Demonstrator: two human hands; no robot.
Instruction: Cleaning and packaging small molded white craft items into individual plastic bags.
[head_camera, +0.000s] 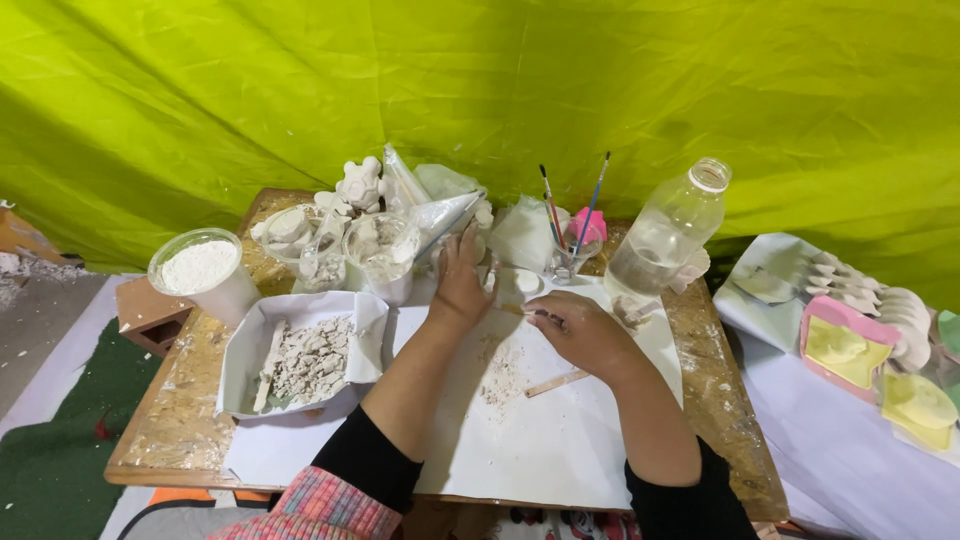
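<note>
The left hand (461, 283) lies flat, fingers spread narrow over a small white plaster piece (490, 278) on the white sheet (540, 440). The right hand (583, 333) has fingers pinched on a thin tool (537, 314). A wooden stick (557, 383) lies just below the right fingers on the desk (722, 400).

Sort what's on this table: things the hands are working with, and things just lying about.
In hand: left hand; right hand; white paper sheet; plaster crumbs; flat wooden stick.

Lying about: clear plastic bottle; white powder tub; brush jar; tray of white fragments.
</note>
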